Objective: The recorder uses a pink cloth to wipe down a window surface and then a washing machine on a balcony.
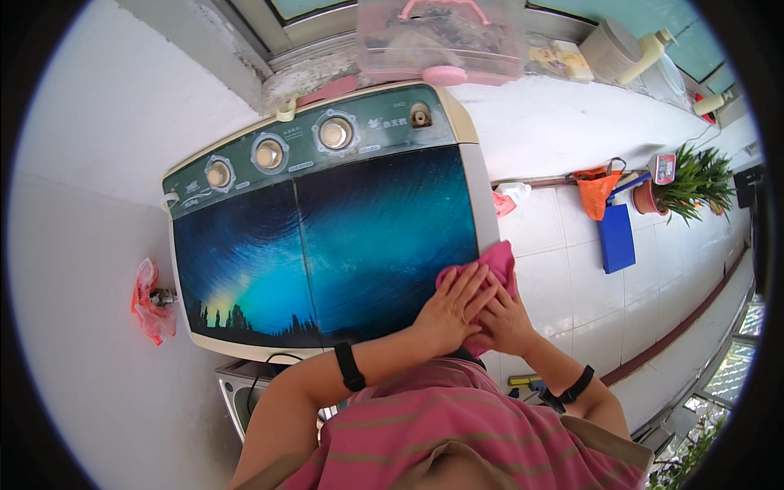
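Observation:
A twin-tub washing machine (380, 245) stands before me, its two lids showing a blue night-sky print and its green panel carrying several round knobs. At its near right corner a pink cloth (499, 257) lies partly bunched under both hands. My left hand (453, 306) rests flat over the cloth with its fingers stretched forward. Beside it, touching and slightly overlapping, my right hand (505, 321) presses on the cloth too. Part of the cloth hangs below the hands, near my shirt. The fingertips' hold on the cloth is partly hidden.
On the windowsill stand a clear pink-handled plastic box (441, 49), a lidded tub (612, 49) and a pump bottle (646, 55). An orange bag (597, 193), a blue dustpan (617, 239) and a potted plant (692, 184) are on the floor at right. A red plastic bag (150, 303) hangs at left.

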Available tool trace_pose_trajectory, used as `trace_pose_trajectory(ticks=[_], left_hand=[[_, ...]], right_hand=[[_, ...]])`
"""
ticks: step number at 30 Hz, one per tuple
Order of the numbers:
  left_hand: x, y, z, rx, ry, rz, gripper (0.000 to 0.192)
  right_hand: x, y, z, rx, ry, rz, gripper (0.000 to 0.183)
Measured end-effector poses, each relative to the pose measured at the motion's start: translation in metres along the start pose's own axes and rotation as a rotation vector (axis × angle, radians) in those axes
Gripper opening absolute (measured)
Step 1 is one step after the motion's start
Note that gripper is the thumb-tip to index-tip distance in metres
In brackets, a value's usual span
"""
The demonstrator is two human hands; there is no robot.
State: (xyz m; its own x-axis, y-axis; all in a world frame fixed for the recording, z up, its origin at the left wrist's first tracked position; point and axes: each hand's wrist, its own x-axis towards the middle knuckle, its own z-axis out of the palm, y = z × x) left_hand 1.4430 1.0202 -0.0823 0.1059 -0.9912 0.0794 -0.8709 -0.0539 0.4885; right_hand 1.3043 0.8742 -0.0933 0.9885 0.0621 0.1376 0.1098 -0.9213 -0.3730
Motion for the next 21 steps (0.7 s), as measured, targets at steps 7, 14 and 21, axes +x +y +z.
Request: trace_pose_trajectory(ticks=[7,14,21], left_hand=[[-0.081,-0.018,-0.020,0.000,-0.015,-0.105,0.086],[-0.223,-0.080,-0.068,0.121,0.083,-0.524,0.082],[-0.312,-0.187,-0.118,0.347,0.317,-0.841,0.075]], right_hand=[[0.035,-0.042,0.015,-0.055,-0.202,-0.165,0.055],[0.181,-0.148,0.077,0.015,-0.293,-0.500,0.077],[0.319,-0.225,0.155,0.023,-0.181,-0.710,0.086]])
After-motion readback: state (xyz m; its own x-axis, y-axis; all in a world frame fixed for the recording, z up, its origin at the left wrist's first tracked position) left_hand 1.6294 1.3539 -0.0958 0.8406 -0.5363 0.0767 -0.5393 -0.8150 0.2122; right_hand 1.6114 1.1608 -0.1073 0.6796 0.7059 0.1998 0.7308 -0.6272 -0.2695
